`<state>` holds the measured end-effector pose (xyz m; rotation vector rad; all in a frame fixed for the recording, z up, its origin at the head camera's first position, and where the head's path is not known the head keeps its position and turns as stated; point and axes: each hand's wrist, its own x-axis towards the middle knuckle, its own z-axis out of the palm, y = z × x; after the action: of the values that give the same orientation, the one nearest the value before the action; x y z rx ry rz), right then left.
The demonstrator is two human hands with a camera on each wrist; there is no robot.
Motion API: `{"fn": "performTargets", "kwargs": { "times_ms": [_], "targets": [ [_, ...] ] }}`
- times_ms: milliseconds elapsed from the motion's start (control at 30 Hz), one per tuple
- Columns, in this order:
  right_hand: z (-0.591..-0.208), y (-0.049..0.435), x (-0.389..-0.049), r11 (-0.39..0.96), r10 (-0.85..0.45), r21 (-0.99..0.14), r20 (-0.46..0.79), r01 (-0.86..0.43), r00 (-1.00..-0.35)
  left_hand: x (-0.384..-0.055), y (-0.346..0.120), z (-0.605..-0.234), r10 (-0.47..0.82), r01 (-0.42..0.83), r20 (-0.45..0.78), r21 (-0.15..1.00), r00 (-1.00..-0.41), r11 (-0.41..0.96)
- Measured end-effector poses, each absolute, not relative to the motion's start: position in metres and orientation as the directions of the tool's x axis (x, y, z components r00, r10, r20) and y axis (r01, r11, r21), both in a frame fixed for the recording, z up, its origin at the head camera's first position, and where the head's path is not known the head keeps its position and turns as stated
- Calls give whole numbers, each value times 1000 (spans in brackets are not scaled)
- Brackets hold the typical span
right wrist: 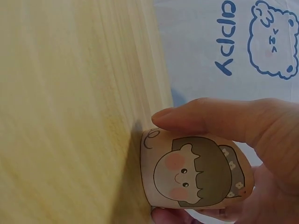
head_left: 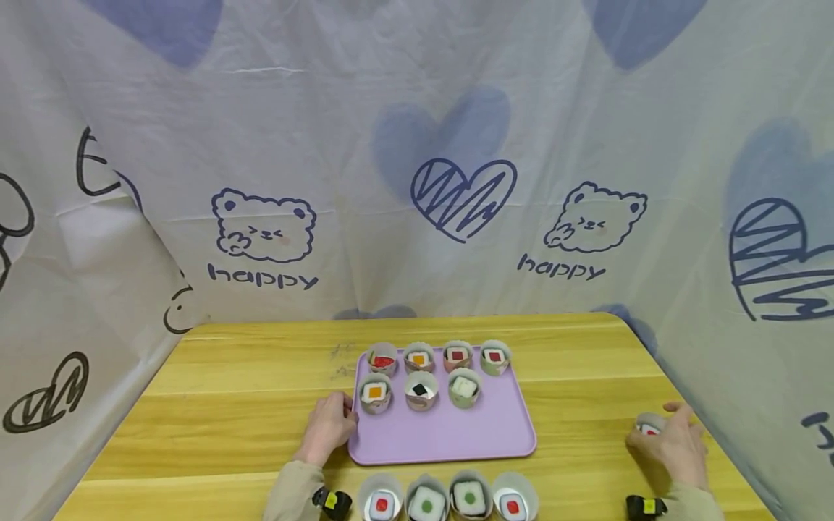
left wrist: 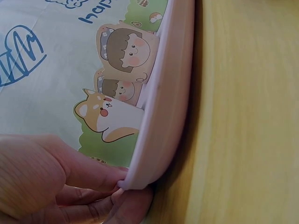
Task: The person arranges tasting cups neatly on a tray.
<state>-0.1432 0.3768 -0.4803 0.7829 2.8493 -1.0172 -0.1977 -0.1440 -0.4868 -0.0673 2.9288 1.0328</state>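
Cup [right wrist: 196, 175] right of tray [head_left: 443, 440]; right hand [head_left: 676, 445] grips its opposite sides, left hand [head_left: 327, 427] pinches tray's left rim; cup looks light, thin, probably crushable; likely best held softly, low down.

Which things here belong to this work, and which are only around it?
Likely in the work:
tray, pinched by the left hand
seven cups on it
cup in the right hand
four cups in front of the tray

Only around:
table
cloth
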Motion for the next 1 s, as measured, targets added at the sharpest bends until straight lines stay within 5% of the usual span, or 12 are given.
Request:
{"fn": "performTargets", "kwargs": {
  "times_ms": [1000],
  "targets": [
    [-482, 381, -141, 657, 425, -614, -179, 438, -887, -196, -143, -486, -21, -36, -31, 624, -999, 781]
  ]
}}
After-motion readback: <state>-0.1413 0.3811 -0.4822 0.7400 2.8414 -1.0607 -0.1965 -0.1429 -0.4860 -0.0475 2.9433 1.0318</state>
